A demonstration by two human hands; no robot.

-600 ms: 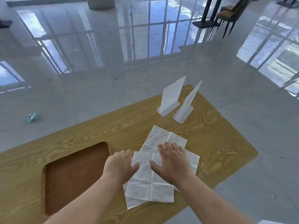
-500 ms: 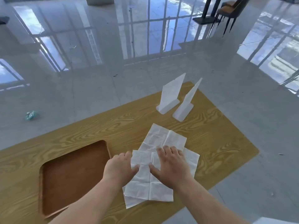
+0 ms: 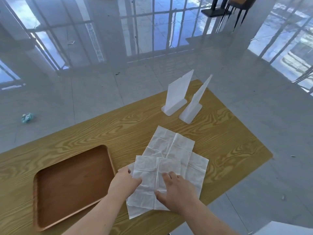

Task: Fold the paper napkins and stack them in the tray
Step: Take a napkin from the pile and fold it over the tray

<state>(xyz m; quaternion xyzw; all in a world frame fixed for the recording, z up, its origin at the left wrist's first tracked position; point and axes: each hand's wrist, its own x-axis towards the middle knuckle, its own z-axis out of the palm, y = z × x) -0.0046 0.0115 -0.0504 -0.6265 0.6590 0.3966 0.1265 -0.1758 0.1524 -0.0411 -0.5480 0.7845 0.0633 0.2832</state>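
Observation:
Several white paper napkins lie unfolded and overlapping on the wooden table; the top napkin (image 3: 152, 172) is creased into quarters. My left hand (image 3: 124, 181) rests on its left edge with the fingers curled down onto the paper. On its lower right part lies my right hand (image 3: 176, 190), palm down, fingers spread. Another napkin (image 3: 171, 141) shows beyond them. The brown wooden tray (image 3: 108, 155) sits to the left of the napkins with nothing in it.
Two white plastic stands (image 3: 177, 97) rise at the table's far side. The table's right edge (image 3: 269, 155) and near edge drop to a glossy tiled floor. A crumpled blue scrap (image 3: 27, 117) lies on the floor at left. A chair (image 3: 240, 7) stands far back.
Both hands have slid toward me along the top napkin. The view has shifted so that the whole tray shows.

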